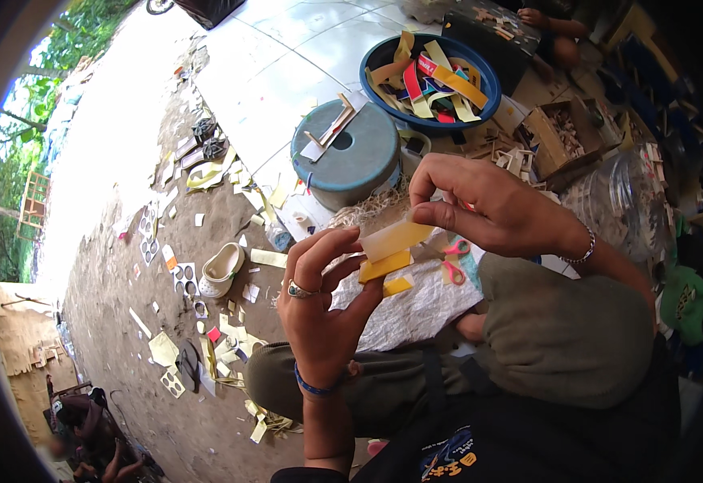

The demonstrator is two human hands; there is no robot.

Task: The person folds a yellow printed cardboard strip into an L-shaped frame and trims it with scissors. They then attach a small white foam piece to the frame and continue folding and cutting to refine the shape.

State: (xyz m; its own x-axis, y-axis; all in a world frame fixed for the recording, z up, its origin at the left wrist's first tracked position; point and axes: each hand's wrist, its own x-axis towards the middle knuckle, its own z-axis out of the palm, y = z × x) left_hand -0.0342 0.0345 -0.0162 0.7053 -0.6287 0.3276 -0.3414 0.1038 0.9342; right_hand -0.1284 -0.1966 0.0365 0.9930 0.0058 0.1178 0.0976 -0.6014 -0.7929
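Note:
My left hand (323,294), with a ring and a blue wrist band, pinches a yellow strip (385,266) between thumb and fingers. Just above it spans a paler, whitish-yellow strip (396,240), whose far right end is in the closed thumb and fingers of my right hand (488,201). Whether the two pieces are joined behind my left fingers, I cannot tell. Another short yellow end (398,286) sticks out below my left thumb. Under my hands, scissors with pink handles (454,262) lie by a white woven sack (416,310).
Ahead stands an upturned grey-blue tub (346,161) with small wooden pieces on top. Behind it, a blue basin (488,101) holds coloured strips. A cardboard box (549,145) of wood bits is at right. Paper scraps and a clog (221,270) litter the left ground. Other people sit nearby.

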